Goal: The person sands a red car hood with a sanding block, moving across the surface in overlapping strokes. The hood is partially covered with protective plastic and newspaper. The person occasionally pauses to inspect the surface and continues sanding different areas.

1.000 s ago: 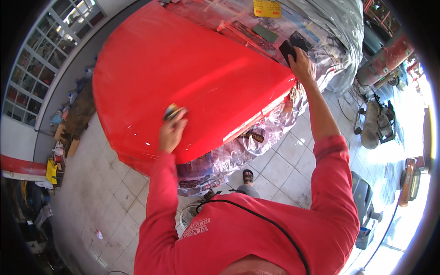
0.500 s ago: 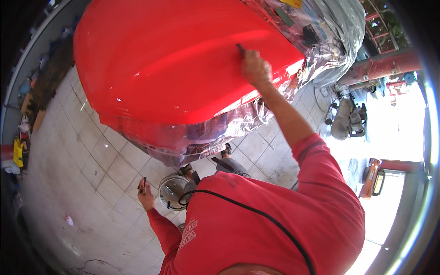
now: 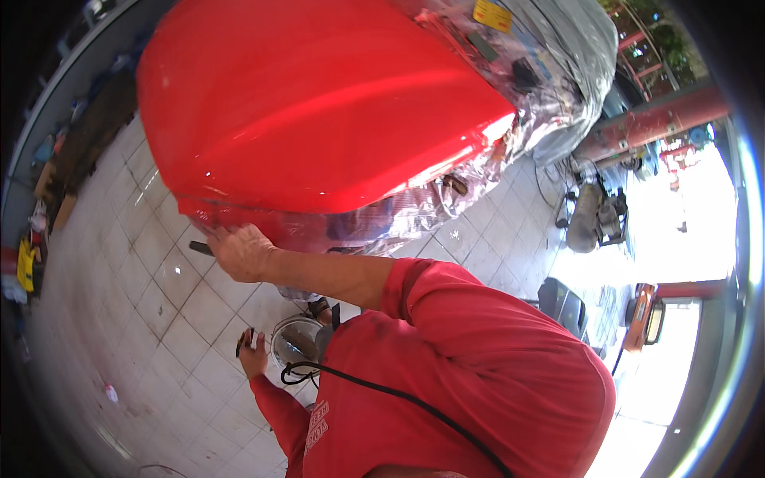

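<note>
Plainly, right hand [image 3: 241, 253] grips black block [image 3: 201, 248] near the hood [image 3: 319, 111] edge; left hand [image 3: 254, 360], apart, holds dark piece [image 3: 240, 344] over floor tiles [image 3: 171, 346].

Leftward of the left hand [image 3: 253, 355] and right hand [image 3: 241, 253], over the tiled floor [image 3: 131, 334], lay room to pass. Just right of the left hand stood a bucket [image 3: 284, 334] — a black cable [image 3: 358, 378] looped near its lower rim. The right forearm [image 3: 331, 277] crossed between bucket and red hood [image 3: 319, 127], plastic sheeting [image 3: 442, 197] draped along the hood's near edge.

right hand [image 3: 241, 253] gripping dark block [image 3: 201, 248] near red hood [image 3: 319, 107]; left hand [image 3: 254, 358] holding dark piece [image 3: 241, 342] near bucket [image 3: 276, 341]
</note>
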A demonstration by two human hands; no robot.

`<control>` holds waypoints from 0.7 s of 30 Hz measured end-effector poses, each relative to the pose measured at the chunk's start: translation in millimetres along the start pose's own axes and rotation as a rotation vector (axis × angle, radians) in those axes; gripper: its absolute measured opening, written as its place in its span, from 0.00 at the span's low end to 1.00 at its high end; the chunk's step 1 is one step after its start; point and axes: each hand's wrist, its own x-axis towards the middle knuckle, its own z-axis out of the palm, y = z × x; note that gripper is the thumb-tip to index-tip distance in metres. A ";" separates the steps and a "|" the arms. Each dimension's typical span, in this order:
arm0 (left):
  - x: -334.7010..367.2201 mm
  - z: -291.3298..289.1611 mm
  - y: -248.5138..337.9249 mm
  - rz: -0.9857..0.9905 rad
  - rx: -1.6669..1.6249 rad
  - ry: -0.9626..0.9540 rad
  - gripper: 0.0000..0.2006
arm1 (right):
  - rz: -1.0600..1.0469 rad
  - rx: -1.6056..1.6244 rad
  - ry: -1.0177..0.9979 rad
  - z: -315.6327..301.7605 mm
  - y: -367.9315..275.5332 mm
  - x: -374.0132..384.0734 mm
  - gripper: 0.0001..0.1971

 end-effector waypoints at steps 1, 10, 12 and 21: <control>-4.0 -2.6 -14.8 -0.039 0.007 0.020 0.29 | -0.002 0.002 0.058 -23.5 2.4 -6.9 0.18; 8.1 44.6 -67.2 0.204 0.260 -0.251 0.17 | 0.498 -0.058 0.290 -120.6 247.2 -147.5 0.16; 2.9 65.2 -12.8 0.037 0.237 -0.281 0.14 | 0.560 -0.145 0.559 -142.0 332.6 -213.6 0.16; 12.9 86.7 -64.9 -0.120 0.298 -0.317 0.19 | 0.828 -0.230 1.145 -170.3 519.3 -348.6 0.16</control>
